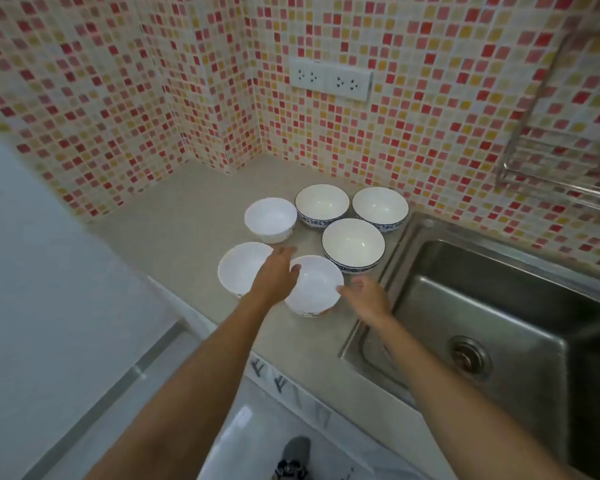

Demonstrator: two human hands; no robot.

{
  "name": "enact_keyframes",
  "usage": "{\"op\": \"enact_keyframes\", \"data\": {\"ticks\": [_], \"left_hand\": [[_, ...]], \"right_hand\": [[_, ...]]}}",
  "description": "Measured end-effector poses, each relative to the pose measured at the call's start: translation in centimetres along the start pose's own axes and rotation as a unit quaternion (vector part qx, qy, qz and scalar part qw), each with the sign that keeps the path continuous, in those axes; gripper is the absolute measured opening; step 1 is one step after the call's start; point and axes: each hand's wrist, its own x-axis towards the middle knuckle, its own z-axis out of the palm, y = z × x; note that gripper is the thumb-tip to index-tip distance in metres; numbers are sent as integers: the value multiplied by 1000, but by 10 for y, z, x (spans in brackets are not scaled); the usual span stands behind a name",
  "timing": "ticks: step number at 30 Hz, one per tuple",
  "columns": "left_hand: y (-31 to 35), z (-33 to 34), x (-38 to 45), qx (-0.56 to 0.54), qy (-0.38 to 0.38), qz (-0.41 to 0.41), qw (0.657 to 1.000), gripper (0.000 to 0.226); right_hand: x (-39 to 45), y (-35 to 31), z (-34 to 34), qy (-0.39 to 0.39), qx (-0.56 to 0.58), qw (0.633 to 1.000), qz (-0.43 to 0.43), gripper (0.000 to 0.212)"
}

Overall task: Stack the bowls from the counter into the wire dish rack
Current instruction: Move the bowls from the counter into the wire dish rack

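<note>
Six bowls stand on the table in a loose cluster near the corner of the room. Three are plain white: one at the back left, one at the front left, and the nearest one. The other three are white inside with a blue pattern round the outside: the back middle one, the back right one, and one just in front of those two. All six sit upright and look empty, close together, some nearly touching.

The table is a pale beige surface that ends at a steel sink on the right, with a round drain in its floor. The walls are covered in small red, pink, yellow and cream tiles, and a white double socket is set in the wall above the bowls. The wire dish rack hangs on the wall at the upper right, above the sink, blurred and well apart from the bowls.

The left hand reaches over the gap between the two nearest white bowls, its fingers stretched out and holding nothing, the thumb at the rim of the nearest bowl. The right hand lies just right of that same bowl, fingers loosely spread, fingertips at its rim, gripping nothing.
</note>
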Motion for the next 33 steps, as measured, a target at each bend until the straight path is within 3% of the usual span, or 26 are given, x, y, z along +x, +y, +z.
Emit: {"op": "enact_keyframes", "data": {"ticks": [6, 11, 21, 25, 33], "left_hand": [[-17, 25, 27, 16, -63, 8, 998, 50], [-23, 33, 39, 17, -61, 16, 998, 49], [-16, 23, 38, -113, -63, 51, 990, 37], [10, 22, 26, -242, -74, 6, 967, 25], [93, 56, 25, -388, -237, -109, 884, 40]], "right_hand": [[17, 3, 34, -4, 68, 995, 80, 46], [18, -1, 40, 14, 100, 990, 96, 38], [0, 6, 9, 1, 242, 962, 127, 30], [-16, 10, -23, 10, 271, 956, 111, 32], [-47, 37, -94, 71, 306, 942, 116, 35]]}}
